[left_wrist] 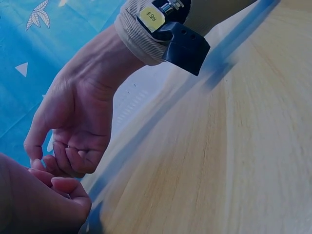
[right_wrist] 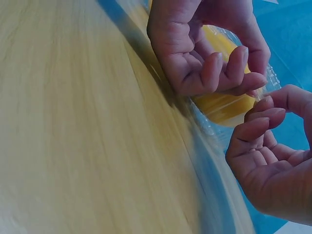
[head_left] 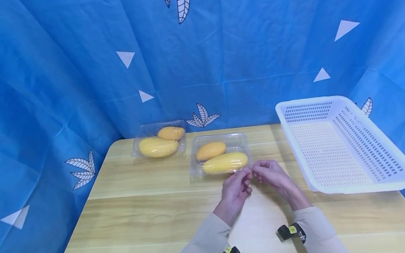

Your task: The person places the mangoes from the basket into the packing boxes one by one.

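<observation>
Two clear plastic boxes lie on the table, each with one orange and one longer yellow mango-like fruit inside. At the nearer box (head_left: 198,172), both hands meet by the near right corner, beside the yellow fruit (head_left: 226,162) and the orange fruit (head_left: 210,151). The left hand (head_left: 235,189) pinches a bit of clear plastic film (right_wrist: 261,92) there. Close against it, the right hand (head_left: 273,175) pinches at the same spot, thumb and forefinger together, the other fingers curled. Fingers hide most of the film, including in the left wrist view, where the right hand (left_wrist: 85,112) faces the left hand (left_wrist: 44,204).
The second box (head_left: 183,144) with fruit stands at the back left, near the blue curtain (head_left: 246,44). A white perforated basket (head_left: 293,148) takes up the right side of the table. Pale wood tabletop (head_left: 141,206) extends in front of the boxes.
</observation>
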A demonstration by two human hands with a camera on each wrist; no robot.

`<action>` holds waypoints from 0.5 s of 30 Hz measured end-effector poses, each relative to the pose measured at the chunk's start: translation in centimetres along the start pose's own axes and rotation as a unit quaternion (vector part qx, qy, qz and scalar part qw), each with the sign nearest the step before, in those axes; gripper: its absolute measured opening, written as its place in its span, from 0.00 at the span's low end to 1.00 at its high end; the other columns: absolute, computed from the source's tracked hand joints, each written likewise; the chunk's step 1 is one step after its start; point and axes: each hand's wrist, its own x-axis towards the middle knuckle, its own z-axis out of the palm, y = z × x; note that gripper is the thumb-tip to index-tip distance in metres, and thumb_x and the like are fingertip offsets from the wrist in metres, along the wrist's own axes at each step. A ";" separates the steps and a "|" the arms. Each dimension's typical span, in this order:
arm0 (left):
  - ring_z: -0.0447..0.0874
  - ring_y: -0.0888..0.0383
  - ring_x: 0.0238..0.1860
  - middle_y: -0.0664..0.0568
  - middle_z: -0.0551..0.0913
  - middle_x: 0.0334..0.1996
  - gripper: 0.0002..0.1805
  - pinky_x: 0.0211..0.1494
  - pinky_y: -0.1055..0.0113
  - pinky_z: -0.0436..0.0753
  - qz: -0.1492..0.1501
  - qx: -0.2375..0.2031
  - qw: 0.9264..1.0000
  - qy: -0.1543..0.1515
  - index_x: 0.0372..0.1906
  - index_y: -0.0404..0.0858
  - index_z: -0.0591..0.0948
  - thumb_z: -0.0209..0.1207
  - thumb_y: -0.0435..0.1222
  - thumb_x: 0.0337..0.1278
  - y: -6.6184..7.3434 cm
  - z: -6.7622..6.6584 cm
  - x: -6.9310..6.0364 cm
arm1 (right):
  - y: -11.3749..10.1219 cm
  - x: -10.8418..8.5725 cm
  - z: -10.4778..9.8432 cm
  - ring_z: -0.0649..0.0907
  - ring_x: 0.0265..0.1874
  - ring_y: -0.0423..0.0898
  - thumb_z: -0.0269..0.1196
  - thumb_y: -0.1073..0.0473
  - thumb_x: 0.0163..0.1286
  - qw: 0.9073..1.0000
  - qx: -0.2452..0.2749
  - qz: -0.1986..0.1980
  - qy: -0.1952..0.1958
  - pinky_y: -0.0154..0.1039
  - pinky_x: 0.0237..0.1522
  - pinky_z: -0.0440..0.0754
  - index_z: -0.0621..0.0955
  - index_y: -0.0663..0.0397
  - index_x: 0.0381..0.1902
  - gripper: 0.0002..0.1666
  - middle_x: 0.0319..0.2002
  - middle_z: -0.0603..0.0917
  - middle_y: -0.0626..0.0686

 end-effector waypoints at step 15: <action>0.74 0.65 0.25 0.54 0.85 0.29 0.07 0.27 0.72 0.70 -0.001 0.007 1.000 0.027 0.37 0.38 0.86 0.71 0.36 0.55 -0.1 0.6 0.0 | -0.1 0.1 -0.3 0.77 0.27 0.42 0.64 0.61 0.71 1.000 -0.007 -0.005 -0.008 0.37 0.37 0.80 0.81 0.60 0.35 0.07 0.26 0.78 0.48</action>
